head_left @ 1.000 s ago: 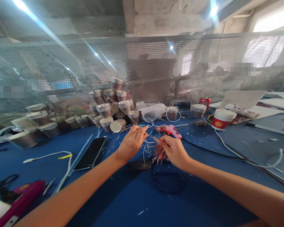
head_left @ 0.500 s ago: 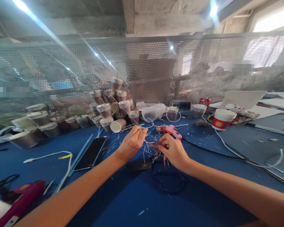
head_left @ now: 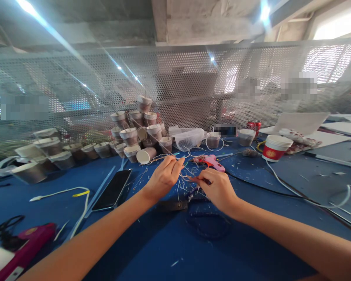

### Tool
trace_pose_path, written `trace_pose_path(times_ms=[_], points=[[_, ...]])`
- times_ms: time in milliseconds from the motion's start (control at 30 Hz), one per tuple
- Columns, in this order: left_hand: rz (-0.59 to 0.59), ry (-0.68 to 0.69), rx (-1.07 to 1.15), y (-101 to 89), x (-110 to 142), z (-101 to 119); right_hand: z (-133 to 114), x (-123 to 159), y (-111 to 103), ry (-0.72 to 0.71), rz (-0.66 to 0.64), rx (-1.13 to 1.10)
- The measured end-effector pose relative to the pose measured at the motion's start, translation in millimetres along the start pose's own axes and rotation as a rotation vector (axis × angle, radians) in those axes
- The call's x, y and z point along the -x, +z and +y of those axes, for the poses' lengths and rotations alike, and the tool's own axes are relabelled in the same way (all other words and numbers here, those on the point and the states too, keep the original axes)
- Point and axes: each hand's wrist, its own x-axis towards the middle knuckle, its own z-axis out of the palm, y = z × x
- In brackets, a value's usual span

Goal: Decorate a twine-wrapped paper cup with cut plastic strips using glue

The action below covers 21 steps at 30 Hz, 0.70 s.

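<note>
My left hand (head_left: 164, 176) is closed in a pinch on a thin pale strand (head_left: 185, 178), at the middle of the blue table. Just to its right, my right hand (head_left: 218, 189) pinches the same strand between thumb and forefinger, its other fingers curled under. The strand bends in the gap between both hands; its exact material is too fine to make out. Below the hands lie dark-handled scissors (head_left: 208, 224), partly hidden in shadow. A pink glue gun (head_left: 212, 161) lies just beyond my right hand. Pale scraps and offcuts are scattered about the fingers.
Small pots (head_left: 128, 136) with pale rims are stacked behind my left hand. A phone (head_left: 112, 189) lies at left, near a magenta tool (head_left: 32, 249). At right stand red-and-white paper cups (head_left: 276, 148); cables cross the table. A perforated screen (head_left: 187, 86) rises behind.
My right hand's fingers have curled in from a looser spread, and its fingertips have shifted slightly up. My left hand has hardly moved, still pinching the strand.
</note>
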Motion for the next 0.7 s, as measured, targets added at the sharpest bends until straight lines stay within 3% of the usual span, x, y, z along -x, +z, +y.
trace_pose_path(times_ms=[467,700], points=[[0.056,-0.080,0.120,4.4,2,1,-9,2,3,0.381,-0.092,-0.496],[0.085,-0.323,0.356,6.7,1,5,-14,1,0,0.504,-0.168,-0.760]])
